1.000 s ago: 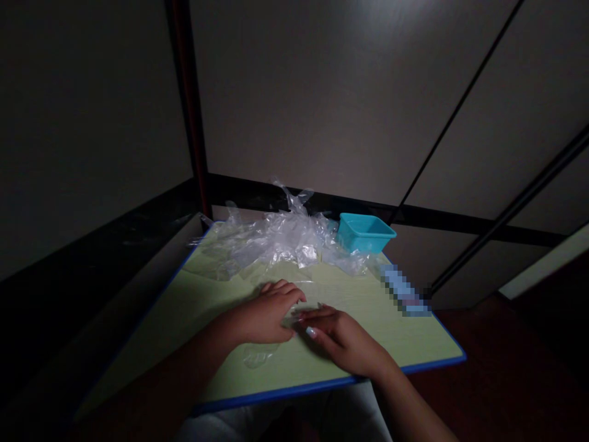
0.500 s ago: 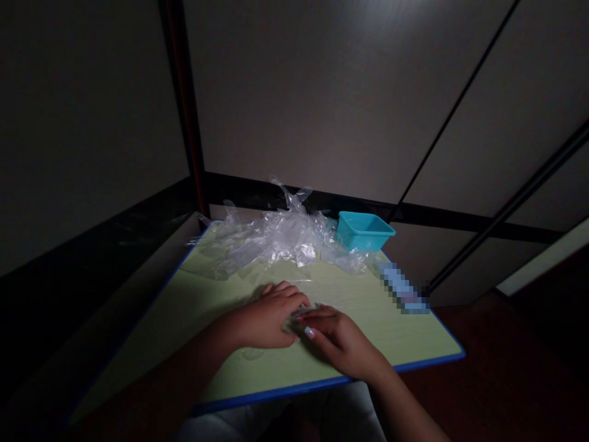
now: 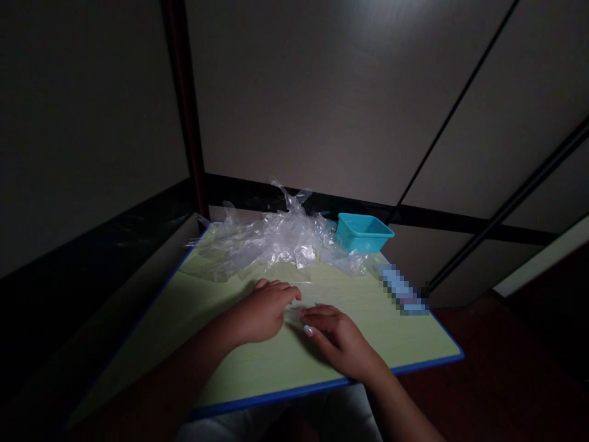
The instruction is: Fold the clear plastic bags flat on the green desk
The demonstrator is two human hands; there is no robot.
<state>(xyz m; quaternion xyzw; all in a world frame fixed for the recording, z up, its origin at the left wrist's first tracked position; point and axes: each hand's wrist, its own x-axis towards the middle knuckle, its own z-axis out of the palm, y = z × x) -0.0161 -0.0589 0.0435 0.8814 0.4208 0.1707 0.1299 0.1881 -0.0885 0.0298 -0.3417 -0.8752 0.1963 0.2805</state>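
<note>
A thin, crumpled piece of clear plastic film (image 3: 291, 315) stretches low over the table between my hands. My right hand (image 3: 335, 336) pinches its right end, fingers together and the thumb below them. My left hand (image 3: 269, 312) is at its left end, palm down with the fingers curled; its thumb and whatever it grips are hidden beneath it. Beyond both hands lies a heap of thin clear plastic (image 3: 288, 239), some of it with finger-like tips like disposable gloves.
A turquoise plastic basket (image 3: 363, 227) stands at the back right of the blue-edged yellow-green table (image 3: 257, 374). A blurred light-blue item (image 3: 404, 290) lies along the right edge. Dark panelled walls (image 3: 322, 110) rise close behind and to the left.
My left hand has moved a little to the left, widening the gap to my right hand and showing more of the film. My right hand has hardly moved.
</note>
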